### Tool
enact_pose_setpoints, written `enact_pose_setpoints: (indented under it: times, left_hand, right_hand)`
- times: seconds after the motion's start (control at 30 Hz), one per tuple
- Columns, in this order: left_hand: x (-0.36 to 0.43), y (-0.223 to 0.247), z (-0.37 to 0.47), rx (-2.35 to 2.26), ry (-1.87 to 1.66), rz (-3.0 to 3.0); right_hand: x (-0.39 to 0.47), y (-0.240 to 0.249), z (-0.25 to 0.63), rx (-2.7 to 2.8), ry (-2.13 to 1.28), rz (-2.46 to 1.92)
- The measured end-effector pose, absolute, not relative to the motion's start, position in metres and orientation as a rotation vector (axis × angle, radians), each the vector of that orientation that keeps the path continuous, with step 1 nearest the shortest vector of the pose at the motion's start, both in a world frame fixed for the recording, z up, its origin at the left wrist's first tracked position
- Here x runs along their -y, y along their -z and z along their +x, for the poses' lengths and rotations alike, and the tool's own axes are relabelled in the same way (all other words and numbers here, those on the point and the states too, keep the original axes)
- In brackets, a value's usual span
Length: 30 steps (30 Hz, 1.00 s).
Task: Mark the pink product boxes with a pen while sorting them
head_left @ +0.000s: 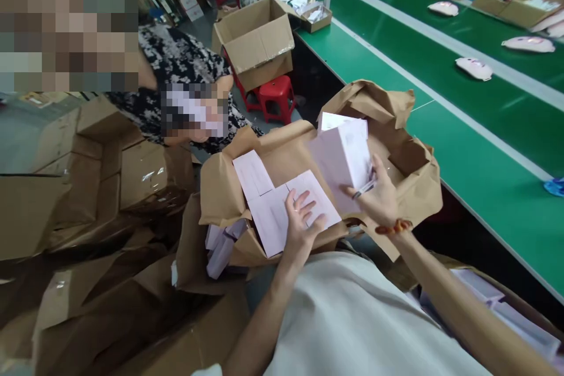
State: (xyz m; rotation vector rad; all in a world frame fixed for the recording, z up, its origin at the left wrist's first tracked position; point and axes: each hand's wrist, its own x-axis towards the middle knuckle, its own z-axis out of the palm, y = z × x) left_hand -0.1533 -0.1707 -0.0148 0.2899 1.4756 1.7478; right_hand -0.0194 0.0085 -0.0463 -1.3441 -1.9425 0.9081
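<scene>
An opened brown paper wrapping [284, 150] lies across a carton in front of me, with several flat white boxes [269, 217] on its left part. Over these boxes my left hand [302, 223] is raised, fingers spread, holding nothing. My right hand [379, 191] grips a white box [346, 155] by its near edge, fingers and thumb on either side, and a thin dark and silvery item shows at the fingers. Behind the gripped box another white box [330, 121] shows in part, and the paper's right part [390, 155] rises around them.
A green conveyor table [484, 188] with pinkish-white items runs along the right. A person in a patterned top [185, 64] is at the left. Behind stand a carton [255, 41] and a red stool [277, 97]. Cartons [145, 170] crowd the left; white boxes [524, 323] lie lower right.
</scene>
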Motion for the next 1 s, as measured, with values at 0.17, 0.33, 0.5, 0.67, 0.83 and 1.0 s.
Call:
enact_pose_setpoints:
  times: [0.17,0.33,0.5,0.67,0.83,1.0]
  left_hand:
    - [0.141,-0.016,-0.154,-1.434,-1.819,0.249]
    - [0.146,-0.045,-0.152,-1.48,-1.883,0.185]
    - [0.151,-0.061,-0.132,-1.405,-1.801,0.236]
    - [0.153,-0.069,-0.116,-1.286,-1.791,0.278]
    - [0.155,-0.07,-0.109,-1.259,-1.808,0.367]
    - [0.154,-0.071,-0.109,-1.265,-1.828,0.431]
  right_hand:
    - [0.055,-0.011,-0.013,1.894,-1.206,-0.971]
    - [0.062,-0.065,-0.004,1.274,-1.219,-0.832]
    - [0.051,-0.084,-0.003,1.346,-1.242,-0.673]
    - [0.051,-0.087,-0.006,1.263,-1.143,-0.756]
    - [0.056,-0.085,-0.003,1.212,-0.952,-0.881]
    - [0.061,-0.08,0.002,1.245,-0.867,-0.915]
